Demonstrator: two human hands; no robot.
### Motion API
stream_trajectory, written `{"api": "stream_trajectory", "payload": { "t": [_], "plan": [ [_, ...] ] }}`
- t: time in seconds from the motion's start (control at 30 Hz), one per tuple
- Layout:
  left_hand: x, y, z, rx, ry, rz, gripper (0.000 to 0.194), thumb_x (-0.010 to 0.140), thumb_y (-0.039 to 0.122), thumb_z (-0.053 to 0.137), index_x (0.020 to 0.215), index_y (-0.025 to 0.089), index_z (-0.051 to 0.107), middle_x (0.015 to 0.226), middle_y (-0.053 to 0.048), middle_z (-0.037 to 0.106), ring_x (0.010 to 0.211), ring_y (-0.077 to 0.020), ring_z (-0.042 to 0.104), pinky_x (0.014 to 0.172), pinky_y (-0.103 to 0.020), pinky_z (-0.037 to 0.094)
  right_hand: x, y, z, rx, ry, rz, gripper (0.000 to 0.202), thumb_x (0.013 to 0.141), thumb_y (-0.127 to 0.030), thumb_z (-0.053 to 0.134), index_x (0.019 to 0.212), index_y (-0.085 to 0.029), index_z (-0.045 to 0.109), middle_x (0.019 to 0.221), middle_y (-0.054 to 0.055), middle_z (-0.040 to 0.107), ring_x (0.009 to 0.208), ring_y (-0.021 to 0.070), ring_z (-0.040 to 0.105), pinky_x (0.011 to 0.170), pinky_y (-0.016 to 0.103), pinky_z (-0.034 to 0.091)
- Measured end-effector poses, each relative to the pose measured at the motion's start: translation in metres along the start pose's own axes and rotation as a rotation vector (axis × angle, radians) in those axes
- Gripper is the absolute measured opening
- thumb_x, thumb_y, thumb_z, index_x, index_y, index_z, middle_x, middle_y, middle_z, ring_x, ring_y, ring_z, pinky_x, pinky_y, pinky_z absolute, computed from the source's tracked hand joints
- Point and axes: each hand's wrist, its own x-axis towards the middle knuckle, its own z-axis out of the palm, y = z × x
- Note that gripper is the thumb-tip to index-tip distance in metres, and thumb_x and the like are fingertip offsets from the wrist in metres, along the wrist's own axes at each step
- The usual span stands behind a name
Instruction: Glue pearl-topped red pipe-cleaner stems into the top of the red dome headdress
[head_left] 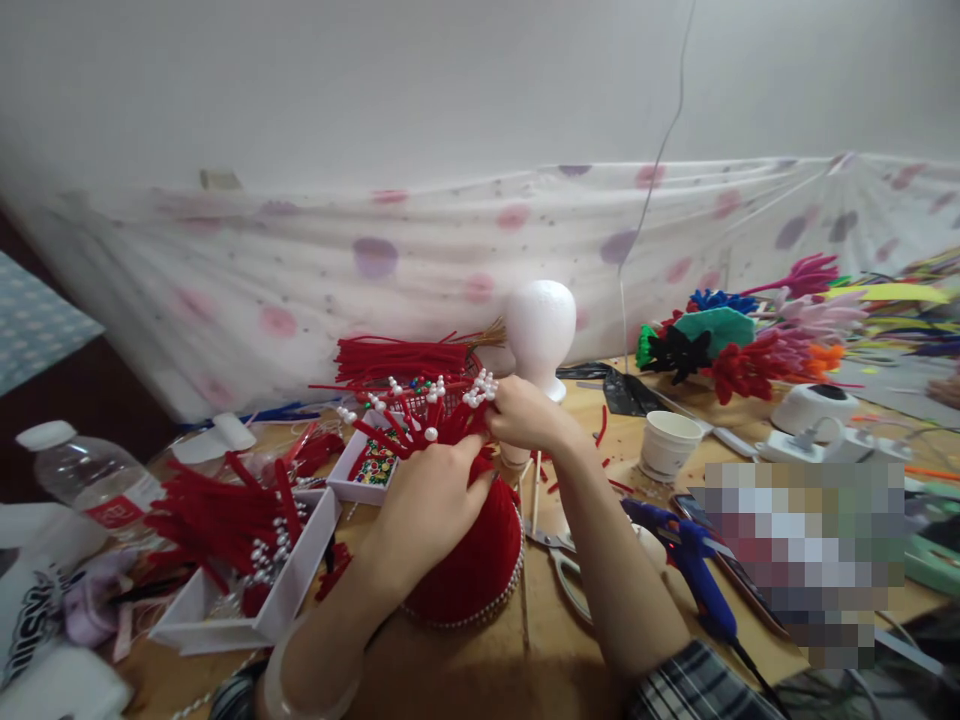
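Note:
A red velvety headdress [480, 560] stands in front of me, with a string of pearls round its lower edge. Red fuzzy stems tipped with white pearls [431, 434] fan up from its top. My left hand [431, 490] is wrapped over the upper part of the headdress, its thumb towards the right and some fingertips hidden behind. Just beyond it, my right hand [521, 412] is closed in a pinch at a pearl-tipped red stem [480, 388] on the right of the fan. Exactly what lies between those fingertips is partly hidden.
A white box [300, 580] of red stems and a bead tray [337, 475] lie left, near a plastic bottle [97, 470]. Scissors [566, 575], a blue glue gun [694, 570] and a paper cup [667, 445] are right. A white foam head [540, 325] stands behind.

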Motion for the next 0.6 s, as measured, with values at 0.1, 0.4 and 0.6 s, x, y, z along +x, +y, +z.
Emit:
{"api": "stream_trajectory", "payload": {
  "t": [0.1,0.4,0.6],
  "plan": [
    [0.004,0.000,0.004,0.034,-0.009,-0.018,0.024,0.092,0.031,0.047,0.103,0.015,0.062,0.087,-0.016,0.075,0.083,-0.0337,0.073,0.068,-0.040,0.052,0.002,-0.001,0.003,0.009,0.030,-0.003,0.018,0.077,-0.013,0.046,0.071,-0.015,0.063,0.069,0.009,0.067,0.055,0.0135,0.046,0.054,0.029,0.025],
    [0.005,0.001,0.009,0.028,0.016,-0.099,0.051,0.093,0.034,0.045,0.136,0.006,0.044,0.082,-0.016,0.074,0.079,-0.0300,0.073,0.061,-0.033,0.048,-0.009,-0.009,-0.011,0.094,0.146,-0.045,0.031,0.091,-0.022,0.043,0.062,-0.018,0.053,0.060,-0.001,0.052,0.056,0.0102,0.034,0.057,0.028,0.023],
    [0.007,-0.004,0.011,-0.108,0.116,-0.089,0.060,0.093,0.033,0.044,0.144,0.002,0.036,0.070,-0.007,0.070,0.067,-0.0231,0.068,0.058,-0.031,0.043,-0.017,-0.002,-0.018,0.493,0.254,-0.039,0.033,0.095,-0.034,0.046,0.071,-0.017,0.061,0.066,-0.001,0.060,0.062,0.0098,0.050,0.060,0.024,0.036]
  ]
}}
